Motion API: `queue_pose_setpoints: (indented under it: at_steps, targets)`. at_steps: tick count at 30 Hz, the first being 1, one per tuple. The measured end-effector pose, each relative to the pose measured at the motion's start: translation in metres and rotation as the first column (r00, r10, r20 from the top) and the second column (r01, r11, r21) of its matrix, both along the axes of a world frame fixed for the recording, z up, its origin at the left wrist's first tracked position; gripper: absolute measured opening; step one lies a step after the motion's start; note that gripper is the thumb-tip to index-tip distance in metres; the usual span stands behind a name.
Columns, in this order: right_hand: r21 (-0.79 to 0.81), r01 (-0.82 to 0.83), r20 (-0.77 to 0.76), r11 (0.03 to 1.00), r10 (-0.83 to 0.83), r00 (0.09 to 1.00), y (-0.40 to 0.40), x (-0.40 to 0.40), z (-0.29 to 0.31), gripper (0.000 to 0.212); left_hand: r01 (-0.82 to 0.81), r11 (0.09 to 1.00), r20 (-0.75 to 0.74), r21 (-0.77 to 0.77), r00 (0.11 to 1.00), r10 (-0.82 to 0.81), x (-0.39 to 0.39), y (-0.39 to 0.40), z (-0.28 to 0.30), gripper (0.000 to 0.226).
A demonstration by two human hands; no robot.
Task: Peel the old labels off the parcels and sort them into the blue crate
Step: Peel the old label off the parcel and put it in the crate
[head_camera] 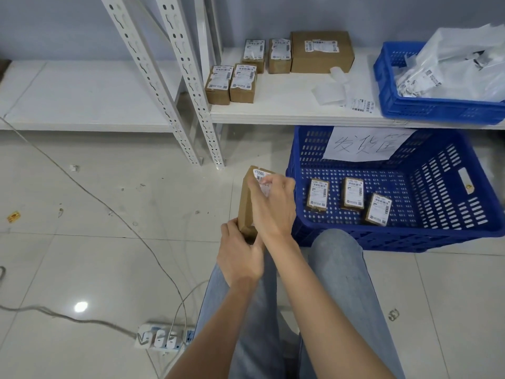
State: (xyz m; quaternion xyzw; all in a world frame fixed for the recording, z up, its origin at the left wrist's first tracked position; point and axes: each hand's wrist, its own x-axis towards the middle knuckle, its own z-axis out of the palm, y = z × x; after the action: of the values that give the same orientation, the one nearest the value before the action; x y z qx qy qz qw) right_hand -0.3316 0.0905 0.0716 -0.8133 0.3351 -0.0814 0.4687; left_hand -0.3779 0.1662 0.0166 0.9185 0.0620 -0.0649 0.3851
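My left hand (240, 255) grips the near end of a small brown cardboard parcel (245, 206), held over the floor in front of my knees. My right hand (273, 206) lies over its top face with fingers curled, pinching the white label (261, 175) at the far end. To the right stands the big blue crate (448, 236) on the floor, with three small labelled parcels (354, 194) lying in it and a handwritten paper sign (366, 143) on its back wall. Several labelled parcels (243, 82) stand on the low white shelf (287, 113).
A second blue crate (404, 108) full of white plastic mail bags sits at the shelf's right end. Peeled label papers (330, 93) lie on the shelf. White slotted rack posts (175, 86) rise at centre. A power strip (164, 337) and cables lie on the tiled floor at left.
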Motion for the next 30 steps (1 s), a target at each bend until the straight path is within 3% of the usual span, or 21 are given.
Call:
queue_pose_setpoints:
  at_steps: [3, 4, 8, 11, 16, 23, 25, 30]
  targets:
    - [-0.215, -0.027, -0.076, 0.976, 0.011, 0.997, 0.0, 0.008, -0.007, 0.038, 0.012, 1.0, -0.008, 0.005, 1.0, -0.012, 0.001, -0.001, 0.0, 0.047]
    - [-0.218, -0.028, -0.072, 0.976, 0.012, 0.997, 0.001, 0.008, -0.012, 0.033, 0.013, 1.0, -0.014, 0.014, 1.0, -0.012, 0.002, -0.001, 0.0, 0.043]
    - [-0.042, 0.027, -0.003, 0.999, -0.027, 1.0, -0.004, 0.005, -0.016, 0.013, 0.003, 1.0, -0.013, 0.006, 1.0, -0.003, 0.002, -0.001, 0.001, 0.033]
    - [-0.05, 0.023, -0.026, 0.998, -0.025, 0.999, -0.009, 0.005, -0.013, 0.019, 0.014, 1.0, -0.006, -0.004, 1.0, -0.014, 0.002, -0.002, 0.002, 0.038]
    - [0.084, 0.084, -0.001, 0.993, -0.084, 0.996, -0.012, 0.002, -0.011, 0.018, -0.007, 0.999, 0.028, -0.053, 1.0, 0.008, -0.001, -0.005, 0.007, 0.067]
    - [0.267, 0.182, 0.062, 0.947, -0.205, 0.977, -0.016, 0.0, -0.007, 0.002, 0.005, 1.0, 0.042, -0.018, 0.999, -0.004, -0.002, -0.005, 0.006, 0.068]
    - [0.334, 0.212, 0.063, 0.918, -0.246, 0.967, -0.016, 0.004, -0.004, 0.011, -0.002, 1.0, 0.027, -0.013, 1.0, 0.002, -0.002, -0.005, 0.006, 0.065]
    - [0.138, 0.167, 0.0, 0.976, -0.169, 0.986, -0.007, 0.013, -0.01, 0.03, 0.032, 0.999, 0.007, 0.018, 0.999, -0.032, -0.002, -0.005, 0.002, 0.047]
